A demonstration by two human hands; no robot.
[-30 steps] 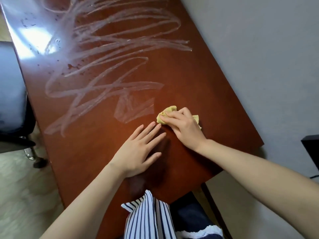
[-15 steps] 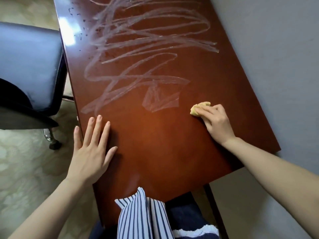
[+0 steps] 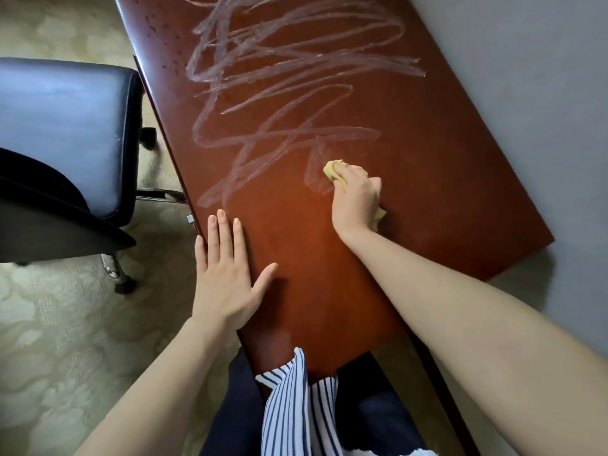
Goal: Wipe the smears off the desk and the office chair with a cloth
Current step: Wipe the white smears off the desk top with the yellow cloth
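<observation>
A reddish-brown wooden desk (image 3: 444, 166) runs away from me, its top covered in whitish scribbled smears (image 3: 279, 70). My right hand (image 3: 355, 199) grips a crumpled yellow cloth (image 3: 333, 170) and presses it on the desk at the near end of the smears, over a small smeared patch. My left hand (image 3: 227, 274) lies flat with straight fingers on the desk's left edge, nearer to me. The black office chair (image 3: 62, 126) stands to the left of the desk, only its seat showing.
A grey wall (image 3: 526, 77) runs along the desk's right side. Pale patterned carpet (image 3: 65, 340) covers the floor on the left. The chair's chrome legs (image 3: 115, 268) stand close to the desk's edge. My striped garment hangs at the desk's near end.
My right hand has slid the cloth left onto the small smeared patch. My left hand went from the middle of the desk to its left edge and stays flat there.
</observation>
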